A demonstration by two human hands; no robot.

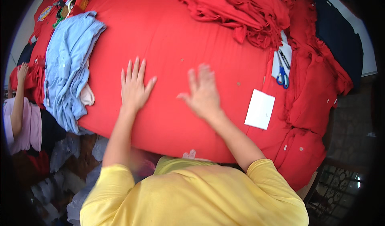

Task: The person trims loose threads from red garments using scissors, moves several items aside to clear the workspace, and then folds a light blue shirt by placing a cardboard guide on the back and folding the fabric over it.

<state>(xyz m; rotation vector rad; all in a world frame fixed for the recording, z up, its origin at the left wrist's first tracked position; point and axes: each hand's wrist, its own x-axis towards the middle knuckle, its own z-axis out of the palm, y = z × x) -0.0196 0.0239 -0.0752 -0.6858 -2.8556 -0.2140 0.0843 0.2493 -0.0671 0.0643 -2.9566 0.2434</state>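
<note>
With the left hand [135,89] and right hand [203,97] open and empty (the right blurred), light outward strokes should best smooth the red fabric [160,33] between the light-blue cloth [69,65] and blue-handled scissors [282,78].

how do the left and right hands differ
The left hand looks sharp; the right hand is blurred. The left hand's thumb slants up-right; the right hand's points left. The left hand is nearer the light blue cloth, the right hand nearer the white card. Both are bare and open over the red fabric.

Yellow tee [196,198] w/ short slvs [115,180], both hands [135,91] [205,95] bare.
</note>
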